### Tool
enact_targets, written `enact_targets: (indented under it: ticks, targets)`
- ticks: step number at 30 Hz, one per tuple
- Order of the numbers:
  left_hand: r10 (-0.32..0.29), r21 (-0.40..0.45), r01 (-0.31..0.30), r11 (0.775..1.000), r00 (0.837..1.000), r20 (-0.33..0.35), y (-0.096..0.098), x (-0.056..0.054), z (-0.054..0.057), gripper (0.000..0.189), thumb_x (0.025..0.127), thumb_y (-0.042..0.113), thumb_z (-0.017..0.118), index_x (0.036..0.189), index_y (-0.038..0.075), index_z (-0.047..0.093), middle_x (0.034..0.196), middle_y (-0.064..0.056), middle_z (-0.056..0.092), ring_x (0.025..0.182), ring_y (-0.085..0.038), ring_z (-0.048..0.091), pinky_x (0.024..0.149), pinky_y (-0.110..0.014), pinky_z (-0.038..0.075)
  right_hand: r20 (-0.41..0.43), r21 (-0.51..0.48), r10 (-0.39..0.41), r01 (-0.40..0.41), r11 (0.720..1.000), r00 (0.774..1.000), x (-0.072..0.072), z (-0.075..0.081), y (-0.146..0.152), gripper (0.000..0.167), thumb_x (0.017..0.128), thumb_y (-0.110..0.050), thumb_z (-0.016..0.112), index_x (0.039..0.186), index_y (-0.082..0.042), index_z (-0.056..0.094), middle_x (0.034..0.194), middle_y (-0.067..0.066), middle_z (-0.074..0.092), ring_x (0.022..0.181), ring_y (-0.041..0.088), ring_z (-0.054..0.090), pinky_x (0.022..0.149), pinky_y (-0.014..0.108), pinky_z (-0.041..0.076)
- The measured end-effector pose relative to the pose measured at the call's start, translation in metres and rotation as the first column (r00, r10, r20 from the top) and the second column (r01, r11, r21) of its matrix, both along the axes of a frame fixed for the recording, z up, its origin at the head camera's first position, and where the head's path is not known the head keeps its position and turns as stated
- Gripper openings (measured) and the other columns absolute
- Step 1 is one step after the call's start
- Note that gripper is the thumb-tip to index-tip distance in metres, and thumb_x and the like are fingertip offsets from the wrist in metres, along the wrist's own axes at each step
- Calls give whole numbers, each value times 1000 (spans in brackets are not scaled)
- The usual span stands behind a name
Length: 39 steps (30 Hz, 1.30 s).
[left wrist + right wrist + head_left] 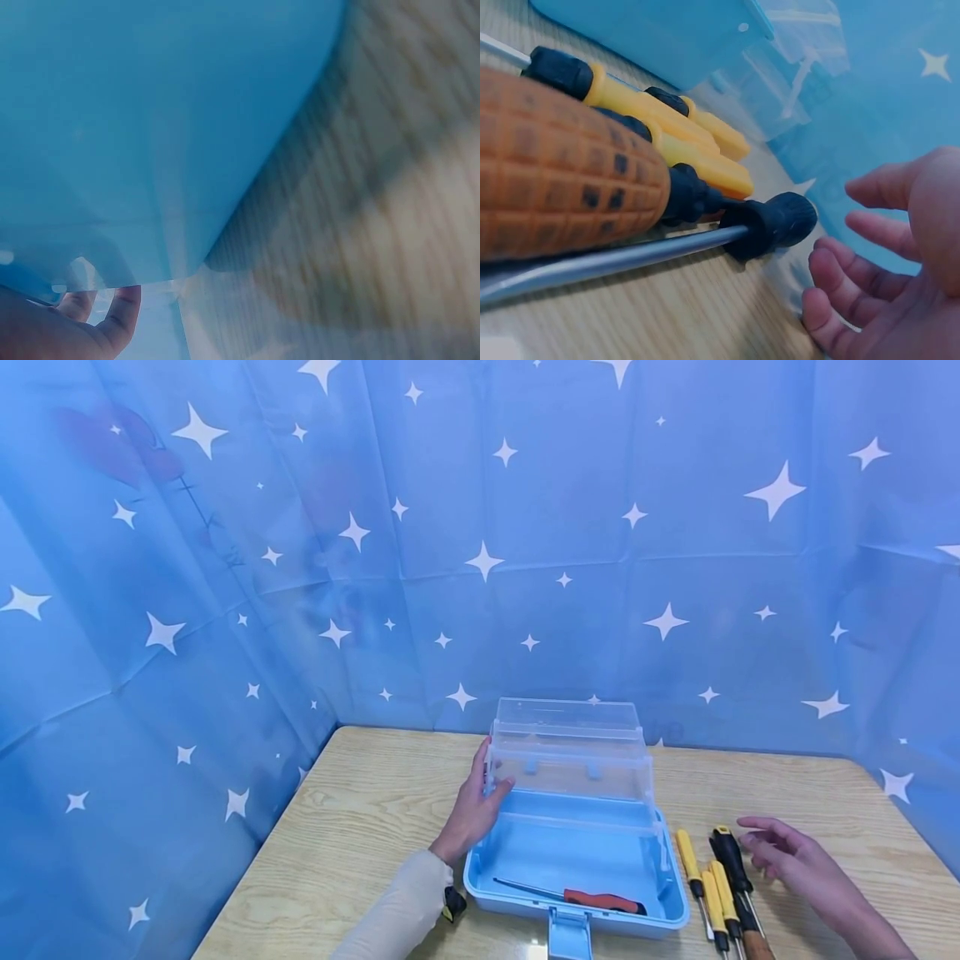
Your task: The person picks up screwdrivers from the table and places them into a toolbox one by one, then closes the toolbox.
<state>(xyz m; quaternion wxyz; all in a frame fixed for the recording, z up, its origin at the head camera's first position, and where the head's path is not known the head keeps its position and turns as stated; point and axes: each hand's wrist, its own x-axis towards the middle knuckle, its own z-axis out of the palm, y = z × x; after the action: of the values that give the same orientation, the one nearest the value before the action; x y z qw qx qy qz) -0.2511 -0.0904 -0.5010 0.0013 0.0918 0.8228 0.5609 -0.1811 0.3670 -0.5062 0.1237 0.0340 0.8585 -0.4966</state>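
The blue toolbox (555,860) sits lower centre in the head view, its raised clear lid (573,777) gripped at the left edge by the left hand (474,812). A red-handled screwdriver (600,901) lies inside. Lower right, the right hand (801,864) (fingers loosely spread) is just beside a black-handled screwdriver (729,857).

The head camera sits up high and looks forward and down. It is farthest back, so it sees most of the desk (360,827), the blue box (555,864) and the starry curtain (450,485) behind. The left wrist camera is very close to the box, and blue fills much of its view, with the desk at a slant. The right wrist camera is low and tipped, looking past a very near orange handle (562,165) toward the box and curtain. It shares the yellow screwdrivers (705,165) with the head camera.
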Motion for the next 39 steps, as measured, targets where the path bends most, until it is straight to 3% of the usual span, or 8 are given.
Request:
enact_targets:
  ticks: [9,19,30,39]
  targets:
    - [-1,6,1,1000,1000,13,1,1,1,70,101,43,51,157,44,8,154,-5,40,141,-33,40,109,-65,34,22,55,22,-23,998,1000,2,-3,2,58,108,-35,40,146,8,32,126,18,61,86,12,58,69,30,50]
    - [1,7,-1,1000,1000,20,1,2,1,70,101,45,51,156,47,8,153,-5,41,141,-34,40,110,-65,33,-1,81,11,-11,997,1000,4,-9,-3,59,107,-35,42,146,9,32,117,11,60,84,10,55,66,28,49]
    - [8,7,-8,1000,1000,19,1,2,2,70,101,43,51,156,47,9,153,-5,41,141,-33,40,110,-64,33,2,91,2,-2,996,1000,4,-12,-7,70,103,-45,48,147,7,31,118,11,59,87,7,57,69,29,51]
    - [5,8,-6,1000,1000,19,1,2,2,70,102,40,51,157,44,9,153,-6,41,140,-34,40,110,-64,34,20,165,-12,8,986,1000,-1,-10,-12,80,98,-53,52,148,6,31,121,16,58,89,10,54,68,29,48]
